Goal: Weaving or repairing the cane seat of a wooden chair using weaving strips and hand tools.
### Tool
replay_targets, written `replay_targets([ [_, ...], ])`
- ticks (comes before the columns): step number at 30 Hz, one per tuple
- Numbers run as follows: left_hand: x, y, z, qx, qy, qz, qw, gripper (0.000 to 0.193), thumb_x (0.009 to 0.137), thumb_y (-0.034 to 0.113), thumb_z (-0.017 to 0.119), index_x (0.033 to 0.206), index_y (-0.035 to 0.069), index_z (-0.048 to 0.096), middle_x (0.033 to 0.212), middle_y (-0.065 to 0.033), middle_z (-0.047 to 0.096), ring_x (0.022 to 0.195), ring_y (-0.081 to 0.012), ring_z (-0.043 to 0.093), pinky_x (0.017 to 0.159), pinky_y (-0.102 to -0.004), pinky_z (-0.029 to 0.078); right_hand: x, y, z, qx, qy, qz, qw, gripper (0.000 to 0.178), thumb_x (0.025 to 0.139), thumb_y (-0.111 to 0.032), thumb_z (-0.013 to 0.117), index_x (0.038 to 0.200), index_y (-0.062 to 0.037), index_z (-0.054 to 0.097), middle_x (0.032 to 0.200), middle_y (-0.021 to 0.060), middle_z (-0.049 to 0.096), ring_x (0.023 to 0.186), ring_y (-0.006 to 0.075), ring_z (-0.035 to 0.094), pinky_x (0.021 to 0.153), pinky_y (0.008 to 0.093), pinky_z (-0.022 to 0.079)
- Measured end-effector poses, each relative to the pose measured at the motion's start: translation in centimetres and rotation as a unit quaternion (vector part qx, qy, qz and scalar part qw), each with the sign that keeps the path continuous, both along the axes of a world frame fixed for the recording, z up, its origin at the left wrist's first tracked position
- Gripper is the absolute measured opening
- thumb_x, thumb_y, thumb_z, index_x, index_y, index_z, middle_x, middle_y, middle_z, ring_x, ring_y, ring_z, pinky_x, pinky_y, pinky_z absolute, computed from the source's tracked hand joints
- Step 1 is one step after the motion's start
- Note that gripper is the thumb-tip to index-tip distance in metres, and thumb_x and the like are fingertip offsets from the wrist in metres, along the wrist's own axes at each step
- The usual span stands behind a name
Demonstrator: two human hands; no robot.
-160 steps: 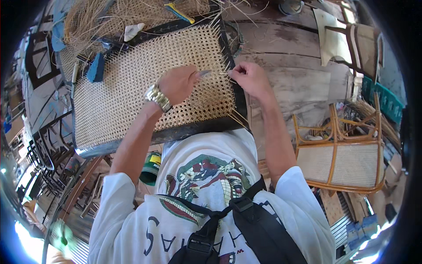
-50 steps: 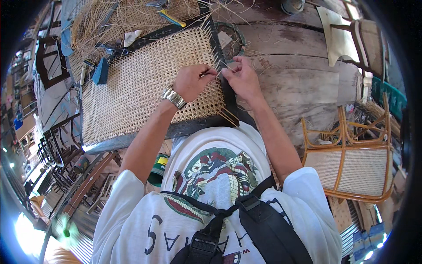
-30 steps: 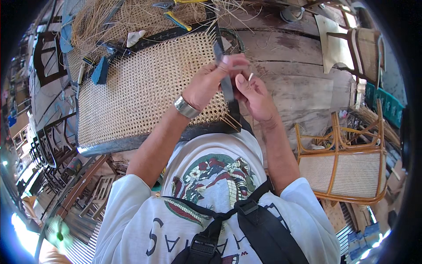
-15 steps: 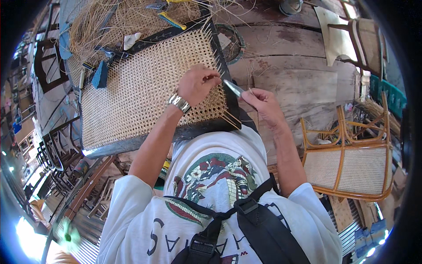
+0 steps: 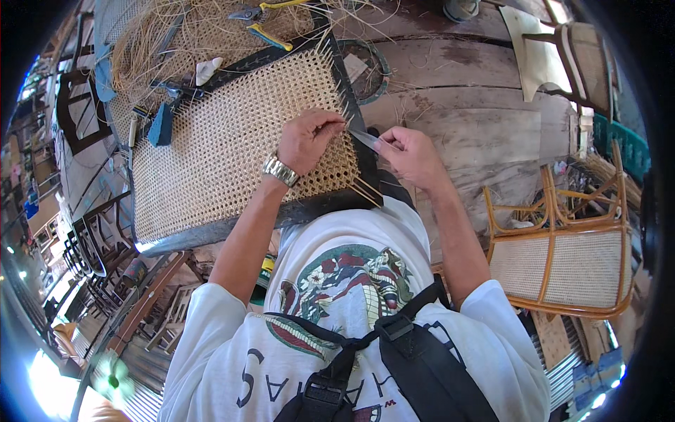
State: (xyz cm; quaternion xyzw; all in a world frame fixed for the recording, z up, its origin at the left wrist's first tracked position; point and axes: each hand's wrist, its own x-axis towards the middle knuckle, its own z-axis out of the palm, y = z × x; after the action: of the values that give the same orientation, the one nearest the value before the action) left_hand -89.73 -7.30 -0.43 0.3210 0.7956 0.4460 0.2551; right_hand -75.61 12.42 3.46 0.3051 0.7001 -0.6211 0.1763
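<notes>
Plank flooring [image 5: 485, 133] forms the work area, with a rattan chair [image 5: 559, 260] at right and stacked furniture along the left rim. Head view: a woven cane panel [image 5: 232, 141], set in a black frame [image 5: 267, 219], lies directly in front of the person's torso. Its long axis runs left to right, the right end angled slightly away from the person; the short right edge faces the flooring. Loose cane ends [image 5: 365, 192] project at the near right corner.

Left hand [image 5: 309, 144]: closed in a pinch at the panel's right edge; anything between the fingertips is too small to tell. A metal watch [image 5: 281, 171] encircles the wrist. Right hand [image 5: 415, 158]: gripping a silvery blade [image 5: 363, 138] between thumb and fingers, just outside the frame. Blade axis: diagonal, tip pointing away and leftward, toward the left fingertips.

Beyond the panel: a blue block [image 5: 160, 125], a white piece [image 5: 207, 70], yellow-and-blue-handled pliers [image 5: 271, 37] and tangled cane strands [image 5: 140, 46].
</notes>
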Motion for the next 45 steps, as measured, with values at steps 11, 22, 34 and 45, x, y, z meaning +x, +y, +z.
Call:
replay_targets([
  [11,0.7,-0.6,0.8,0.029,0.145,-0.074,0.986,0.021,0.084,0.011,0.073,0.106,0.009,0.073,0.103,-0.0109,0.072,0.092,-0.0312,0.066,0.081,-0.0405,0.052,1.1,-1.4,0.4,0.151,0.114,0.075,0.979,0.018,0.093,-0.015,0.066,0.095,0.0026,0.065,0.069,0.0037,0.061,0.063,0.0077,0.049,0.059,0.0274,0.044],
  [22,0.3,-0.1,0.1,0.003,0.132,-0.079,0.988,0.024,0.087,0.006,0.070,0.111,0.008,0.072,0.105,-0.0111,0.070,0.095,-0.0293,0.066,0.083,-0.0375,0.052,-0.2,-1.8,-0.4,0.180,0.068,0.068,0.979,0.020,0.092,-0.021,0.063,0.095,-0.0020,0.067,0.078,0.0224,0.067,0.072,0.0404,0.066,0.064,0.0460,0.051],
  [34,0.3,0.0,-0.6,0.025,0.109,-0.055,0.992,0.014,0.083,0.009,0.072,0.097,0.011,0.076,0.097,-0.0077,0.070,0.088,-0.0283,0.065,0.079,-0.0392,0.051,0.5,-1.6,1.1,0.310,0.154,0.147,0.927,0.015,0.094,-0.022,0.060,0.092,-0.0082,0.055,0.070,0.0181,0.064,0.067,0.0412,0.064,0.059,0.0516,0.049],
  [45,-0.3,1.4,0.9,-0.090,0.011,-0.031,0.995,0.013,0.083,0.019,0.073,0.092,0.009,0.076,0.094,-0.0075,0.066,0.085,-0.0242,0.065,0.075,-0.0365,0.053,3.1,3.3,0.2,0.246,0.095,0.045,0.964,0.016,0.095,-0.022,0.064,0.098,-0.0056,0.064,0.071,0.0155,0.064,0.061,0.0277,0.061,0.058,0.0391,0.047],
])
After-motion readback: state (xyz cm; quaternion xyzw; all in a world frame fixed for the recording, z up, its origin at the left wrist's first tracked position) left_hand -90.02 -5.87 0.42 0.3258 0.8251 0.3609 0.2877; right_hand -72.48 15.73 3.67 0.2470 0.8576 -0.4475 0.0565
